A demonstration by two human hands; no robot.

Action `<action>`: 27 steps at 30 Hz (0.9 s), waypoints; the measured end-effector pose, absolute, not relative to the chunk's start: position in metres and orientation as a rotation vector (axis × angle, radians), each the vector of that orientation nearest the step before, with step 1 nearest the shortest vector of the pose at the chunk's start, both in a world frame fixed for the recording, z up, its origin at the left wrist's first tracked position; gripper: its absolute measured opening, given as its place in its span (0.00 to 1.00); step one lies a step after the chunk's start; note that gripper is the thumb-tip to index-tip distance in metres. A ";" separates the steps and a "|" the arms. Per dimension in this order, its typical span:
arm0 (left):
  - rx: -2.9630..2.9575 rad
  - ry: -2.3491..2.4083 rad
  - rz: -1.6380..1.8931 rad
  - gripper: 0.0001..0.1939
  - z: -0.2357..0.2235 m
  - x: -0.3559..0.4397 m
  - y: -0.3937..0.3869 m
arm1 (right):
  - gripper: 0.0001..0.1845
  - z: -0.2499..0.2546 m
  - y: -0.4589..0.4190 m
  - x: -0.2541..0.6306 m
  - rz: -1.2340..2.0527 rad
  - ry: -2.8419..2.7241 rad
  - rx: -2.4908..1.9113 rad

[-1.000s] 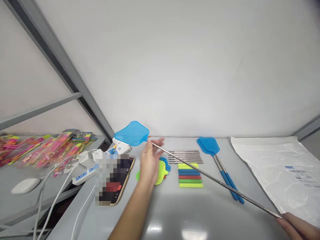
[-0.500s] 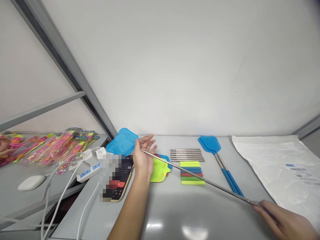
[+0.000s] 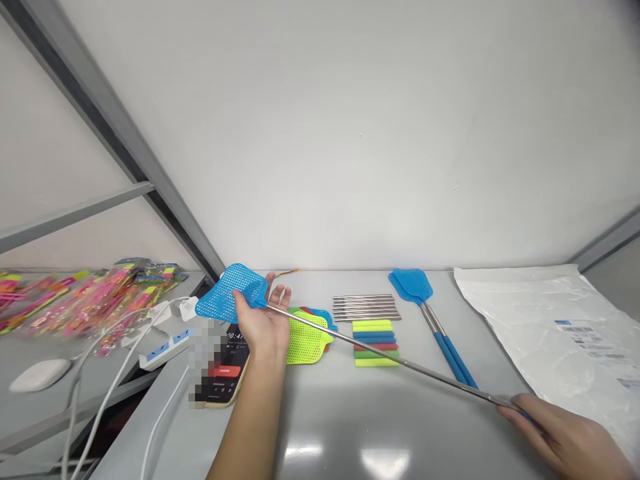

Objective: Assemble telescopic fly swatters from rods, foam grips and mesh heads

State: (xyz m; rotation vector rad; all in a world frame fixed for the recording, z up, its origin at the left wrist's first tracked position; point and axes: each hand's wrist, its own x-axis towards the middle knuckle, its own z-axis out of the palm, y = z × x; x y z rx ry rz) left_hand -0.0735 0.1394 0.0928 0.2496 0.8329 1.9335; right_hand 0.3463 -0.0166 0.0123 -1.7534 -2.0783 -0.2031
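My left hand [image 3: 263,320] grips the neck of a blue mesh fly-swatter head [image 3: 230,300], thumb on the mesh, fingers curled under it. A long extended steel rod [image 3: 400,363] runs from that head down to the right. My right hand [image 3: 560,437] is closed round the rod's far end at the lower right. The swatter is held a little above the grey table [image 3: 350,427]. Under my left hand lie loose mesh heads, a yellow-green one [image 3: 305,337] on top.
Steel rods [image 3: 367,307] and a stack of coloured foam grips [image 3: 375,343] lie mid-table. Two finished blue swatters [image 3: 430,320] lie right of them, then a plastic bag [image 3: 550,333]. A phone [image 3: 220,367], power strip [image 3: 165,340], cables, mouse [image 3: 35,373] and coloured packets [image 3: 100,293] are left.
The swatter head has swung left and lower. My left hand slid up the rod and closed on the head's neck. My right hand came further into view along the rod's end.
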 end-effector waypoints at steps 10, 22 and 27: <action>0.443 0.910 1.963 0.22 0.088 -0.026 0.132 | 0.20 0.017 -0.013 0.306 -0.189 -2.317 -1.683; 0.605 0.779 1.734 0.23 0.091 0.040 0.100 | 0.22 0.055 0.015 0.206 -0.101 -2.161 -1.751; 0.700 0.782 1.490 0.27 0.073 0.061 0.080 | 0.23 0.061 0.032 0.178 0.047 -2.157 -1.698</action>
